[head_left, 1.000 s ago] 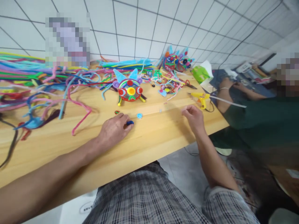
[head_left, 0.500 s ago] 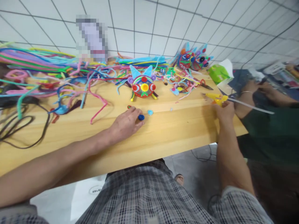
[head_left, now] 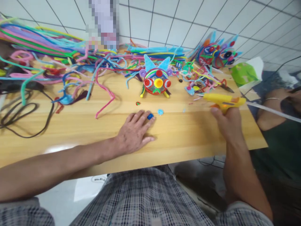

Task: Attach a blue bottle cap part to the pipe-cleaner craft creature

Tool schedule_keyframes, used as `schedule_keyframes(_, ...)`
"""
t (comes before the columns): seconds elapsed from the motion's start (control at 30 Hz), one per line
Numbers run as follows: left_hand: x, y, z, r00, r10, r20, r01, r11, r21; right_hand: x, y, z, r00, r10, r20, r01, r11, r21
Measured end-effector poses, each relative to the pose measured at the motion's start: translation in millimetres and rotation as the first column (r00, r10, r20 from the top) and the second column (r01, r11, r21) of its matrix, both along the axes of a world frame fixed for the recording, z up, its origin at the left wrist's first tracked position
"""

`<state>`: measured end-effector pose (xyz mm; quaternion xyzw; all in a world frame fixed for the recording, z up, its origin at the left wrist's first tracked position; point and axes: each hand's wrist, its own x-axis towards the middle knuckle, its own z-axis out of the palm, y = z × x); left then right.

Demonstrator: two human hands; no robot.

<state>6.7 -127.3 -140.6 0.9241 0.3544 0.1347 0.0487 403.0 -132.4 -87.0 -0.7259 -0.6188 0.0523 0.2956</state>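
My left hand [head_left: 135,131] lies on the table with its fingers spread, the index fingertip at a small dark blue coiled piece [head_left: 150,116]. Just right of that is a light blue coil [head_left: 160,112], and beyond the fingertips lies a small red and green piece [head_left: 138,103]. In my right hand [head_left: 229,121] is a yellow hot glue gun [head_left: 222,100], its nozzle pointing left and a clear glue stick [head_left: 272,110] out of its back. A colourful mask-like figure [head_left: 157,82] with light blue ears stands behind the coils, touched by neither hand.
Bundles of pipe cleaners [head_left: 51,42] run along the wall. A black cable [head_left: 35,108] loops at the left. Two more figures [head_left: 217,55] stand at the back right, near a green and white packet [head_left: 245,72]. Another person's arm [head_left: 274,106] is at the right edge.
My left hand has flattened out, uncovering the red and green piece. The glue gun has come further over the table, its nozzle nearer the loose scraps. The view has shifted a little.
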Motion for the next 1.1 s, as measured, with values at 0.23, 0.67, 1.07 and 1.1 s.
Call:
schedule_keyframes(0.23, -1, -3, -2.0, 1.0, 0.009, 0.022, -0.009, 1.0, -0.005, -91, 13, 10.4, 0.997, 0.06, -0.052, -0.067, 0.988, -0.136)
schedule_keyframes(0.67, -1, -3, 2.7, 1.0, -0.008, -0.016, 0.006, 0.997, -0.078, -119, 25, -14.6, 0.962, 0.216, 0.168, -0.205, 0.975, -0.081)
schedule_keyframes(1.07, -5, 27, 12.3, 0.992, 0.057, 0.114, -0.043, 0.992, -0.12, -112, 29, -19.1, 0.989, 0.104, 0.102, -0.097, 0.993, -0.07)
schedule_keyframes(1.1, -5, 30, 12.5, 0.992, 0.061, 0.109, -0.048, 0.992, -0.113, -112, 29, -19.4, 0.991, 0.096, 0.096, -0.09, 0.994, -0.069)
